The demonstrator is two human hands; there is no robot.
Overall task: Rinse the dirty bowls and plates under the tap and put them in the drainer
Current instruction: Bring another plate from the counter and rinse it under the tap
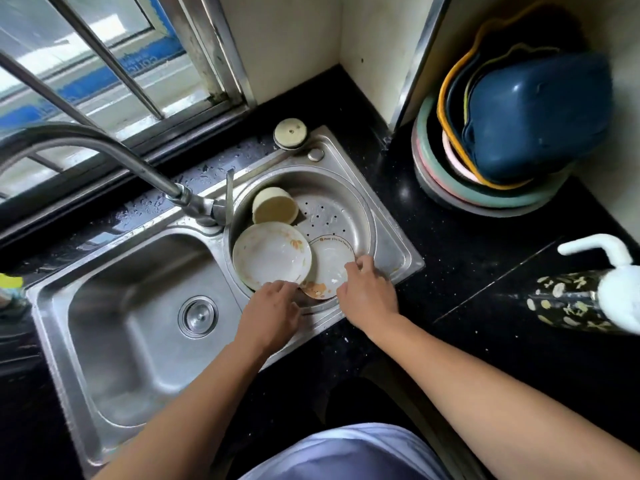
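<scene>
Presently, items as seen from head cam:

- Round perforated drainer (332,209): steel, set in R basin of the double sink (114,271), near counter (485,258) back corner.
- Floral plate (272,254): white w/ orange flowers, food smears; lies in drainer's front-left part, tilted on the wall.
- Left hand (270,306): grip w/ fingers curled over the floral plate's near rim, touching it; whether it truly clamps, cannot tell.
- Lettered plate (327,265): white, printed text round the rim, orange residue at near edge; front-right in drainer, partly under the floral plate.
- Right hand (367,289): grip closed on the lettered plate's right rim, thumb and fingertips pinching it.
- Cream bowl (275,206): on its side at drainer's back-left, just beside the tap base.
- Tap (104,147): spout arcs off toward the L basin; no water seen.
- Stacked plastic basins (512,133): blue, yellow, pink, green; counter's back-right corner.
- Pump bottle (585,299): dark patterned, white pump; counter's R edge.
</scene>
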